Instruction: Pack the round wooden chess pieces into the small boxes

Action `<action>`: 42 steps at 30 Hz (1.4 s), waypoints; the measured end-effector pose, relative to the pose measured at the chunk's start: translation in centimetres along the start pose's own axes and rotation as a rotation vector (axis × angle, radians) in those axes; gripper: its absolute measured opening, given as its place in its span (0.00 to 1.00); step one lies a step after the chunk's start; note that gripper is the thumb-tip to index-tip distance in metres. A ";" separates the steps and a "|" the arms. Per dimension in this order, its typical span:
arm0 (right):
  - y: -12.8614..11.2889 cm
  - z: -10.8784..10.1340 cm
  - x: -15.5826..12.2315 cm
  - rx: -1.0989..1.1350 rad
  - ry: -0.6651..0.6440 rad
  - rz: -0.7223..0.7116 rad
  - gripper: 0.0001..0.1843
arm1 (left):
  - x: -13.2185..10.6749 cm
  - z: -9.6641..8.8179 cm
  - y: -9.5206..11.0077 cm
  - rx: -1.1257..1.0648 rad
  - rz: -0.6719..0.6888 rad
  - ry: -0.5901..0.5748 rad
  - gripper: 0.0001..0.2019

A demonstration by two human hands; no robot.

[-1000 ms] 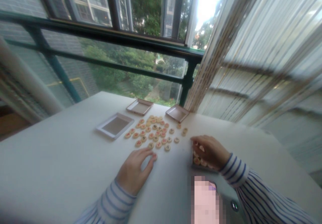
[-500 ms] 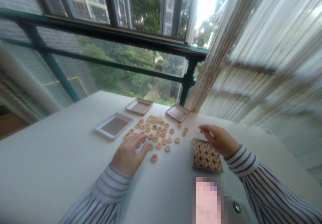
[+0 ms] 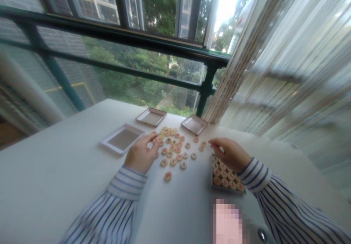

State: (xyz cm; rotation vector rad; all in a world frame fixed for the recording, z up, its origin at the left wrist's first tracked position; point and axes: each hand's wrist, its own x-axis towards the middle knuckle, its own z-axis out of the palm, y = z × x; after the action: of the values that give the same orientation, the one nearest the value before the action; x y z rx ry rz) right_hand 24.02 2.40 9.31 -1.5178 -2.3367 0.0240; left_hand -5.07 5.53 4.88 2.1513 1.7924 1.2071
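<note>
Several round wooden Chinese chess pieces (image 3: 173, 161) lie loose on the white table (image 3: 175, 204), marked in red or dark characters. My left hand (image 3: 141, 154) is over the left edge of the loose pieces, its fingers bent, the thumb apart and nothing visibly held. My right hand (image 3: 231, 154) reaches over the far part of a box (image 3: 229, 191) filled with rows of pieces. Its fingertips stop just right of a small pair of pieces (image 3: 202, 147). That hand's fingers are partly stretched with a gap to the thumb, and I see no piece in it. It covers part of the box.
An empty-looking pale tray (image 3: 105, 144) lies at the left, with two shallow lids or trays (image 3: 138, 120) (image 3: 195, 132) at the back. A pixelated pink object (image 3: 227, 224) is at the front right. Beyond the table are a green railing (image 3: 123, 67) and a string curtain (image 3: 301, 54).
My left hand has moved away from me and slightly right over the loose pieces. My right hand has shifted left, toward the small pair of pieces.
</note>
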 end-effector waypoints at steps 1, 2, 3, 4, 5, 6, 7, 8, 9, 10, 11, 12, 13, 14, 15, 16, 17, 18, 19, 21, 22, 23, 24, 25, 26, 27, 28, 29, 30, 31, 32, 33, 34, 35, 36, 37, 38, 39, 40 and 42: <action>-0.1 0.1 0.2 0.001 -0.005 -0.005 0.13 | 0.1 0.1 -0.4 -0.002 -0.029 0.016 0.16; -0.2 0.3 0.3 0.002 -0.011 -0.010 0.13 | 0.2 0.3 -0.8 -0.004 -0.044 0.028 0.16; -0.3 0.4 0.5 0.002 -0.018 -0.014 0.13 | 0.2 0.4 -1.2 -0.006 -0.048 0.041 0.16; -0.4 0.6 0.6 0.001 -0.025 -0.016 0.13 | 0.2 0.6 -1.6 -0.007 -0.049 0.055 0.16; -0.5 0.7 0.8 -0.001 -0.031 -0.018 0.13 | 0.1 0.8 -2.0 -0.006 -0.049 0.067 0.16; -0.5 0.9 0.9 -0.003 -0.036 -0.020 0.13 | 0.0 0.9 -2.4 -0.003 -0.050 0.078 0.15; -0.6 1.0 1.0 -0.005 -0.039 -0.021 0.13 | -0.1 1.0 -2.7 0.003 -0.055 0.088 0.15; -0.6 1.1 1.1 -0.007 -0.042 -0.022 0.13 | -0.2 1.1 -3.1 0.013 -0.059 0.093 0.15; -0.6 1.2 1.2 -0.007 -0.043 -0.022 0.13 | -0.3 1.2 -3.3 0.028 -0.064 0.098 0.14; -0.7 1.3 1.4 -0.006 -0.045 -0.024 0.12 | -0.4 1.2 -3.5 0.046 -0.067 0.101 0.15; -0.7 1.5 1.5 -0.005 -0.051 -0.027 0.12 | -0.5 1.2 -3.7 0.068 -0.067 0.101 0.15; -0.7 1.6 1.6 -0.002 -0.058 -0.031 0.12 | -0.5 1.2 -3.8 0.091 -0.065 0.101 0.15; -0.8 1.7 1.7 0.001 -0.063 -0.035 0.12 | -0.6 1.1 -3.8 0.112 -0.063 0.100 0.15; -0.9 1.9 1.8 0.002 -0.066 -0.039 0.12 | -0.6 1.1 -3.9 0.131 -0.060 0.097 0.15; -1.0 2.0 1.9 0.004 -0.068 -0.043 0.12 | -0.7 1.0 -3.9 0.147 -0.057 0.092 0.15; -1.1 2.2 2.0 0.004 -0.068 -0.046 0.12 | -0.7 1.0 -4.0 0.160 -0.054 0.087 0.15; -1.2 2.4 2.1 0.004 -0.068 -0.048 0.12 | -0.8 1.0 -4.1 0.169 -0.052 0.083 0.15; -1.4 2.6 2.2 0.005 -0.069 -0.050 0.12 | -0.8 0.9 -4.2 0.177 -0.048 0.080 0.15; -1.5 2.8 2.3 0.005 -0.073 -0.054 0.12 | -0.8 0.9 -4.3 0.183 -0.041 0.076 0.15; -1.8 3.2 2.3 0.008 -0.079 -0.064 0.12 | -0.9 0.9 -4.6 0.199 -0.026 0.072 0.15; -1.9 3.3 2.4 0.010 -0.079 -0.069 0.12 | -1.0 0.9 -4.8 0.209 -0.020 0.071 0.15; -2.1 3.4 2.4 0.014 -0.078 -0.074 0.12 | -1.0 0.9 -5.0 0.219 -0.016 0.072 0.15; -2.2 3.5 2.4 0.017 -0.080 -0.078 0.12 | -1.0 0.9 -5.2 0.228 -0.017 0.074 0.15; -2.2 3.5 2.5 0.019 -0.082 -0.079 0.12 | -1.0 0.8 -5.3 0.234 -0.020 0.077 0.15; -2.3 3.6 2.5 0.019 -0.088 -0.078 0.12 | -1.0 0.8 -5.4 0.238 -0.026 0.080 0.15; -2.4 3.6 2.5 0.019 -0.094 -0.077 0.12 | -1.1 0.8 -5.5 0.239 -0.032 0.083 0.15; -2.4 3.7 2.5 0.019 -0.102 -0.075 0.12 | -1.1 0.7 -5.5 0.238 -0.038 0.088 0.14; -2.5 3.7 2.5 0.020 -0.108 -0.073 0.12 | -1.1 0.7 -5.4 0.237 -0.041 0.091 0.14; -2.6 3.8 2.4 0.023 -0.112 -0.073 0.12 | -1.1 0.7 -5.3 0.237 -0.044 0.093 0.13; -2.7 3.9 2.4 0.026 -0.116 -0.073 0.12 | -1.1 0.6 -5.2 0.237 -0.046 0.092 0.13; -2.7 3.9 2.4 0.030 -0.120 -0.073 0.12 | -1.1 0.6 -5.1 0.238 -0.047 0.088 0.13; -2.8 4.0 2.3 0.035 -0.123 -0.075 0.12 | -1.1 0.6 -5.0 0.239 -0.046 0.081 0.12; -2.9 4.0 2.3 0.038 -0.127 -0.076 0.12 | -1.1 0.5 -4.9 0.241 -0.047 0.074 0.12; -3.0 4.0 2.2 0.042 -0.130 -0.077 0.12 | -1.1 0.5 -4.9 0.244 -0.048 0.070 0.12; -3.1 4.0 2.2 0.045 -0.134 -0.077 0.12 | -1.1 0.5 -4.9 0.247 -0.050 0.069 0.12; -3.1 4.1 2.2 0.046 -0.138 -0.077 0.12 | -1.1 0.4 -4.9 0.250 -0.050 0.067 0.12; -3.1 4.1 2.1 0.046 -0.140 -0.077 0.12 | -1.1 0.4 -5.0 0.254 -0.050 0.067 0.12; -3.1 4.2 2.1 0.045 -0.142 -0.076 0.12 | -1.1 0.4 -5.0 0.258 -0.050 0.069 0.12; -3.1 4.3 2.1 0.042 -0.146 -0.077 0.12 | -1.1 0.4 -5.0 0.262 -0.048 0.069 0.12; -3.1 4.4 2.1 0.035 -0.155 -0.077 0.12 | -1.1 0.3 -5.1 0.268 -0.037 0.068 0.12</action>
State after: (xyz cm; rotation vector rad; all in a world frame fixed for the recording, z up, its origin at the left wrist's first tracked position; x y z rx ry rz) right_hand 19.19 3.72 6.39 -1.4550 -2.4999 0.1677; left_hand -8.90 6.24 1.42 2.2231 2.1210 1.0995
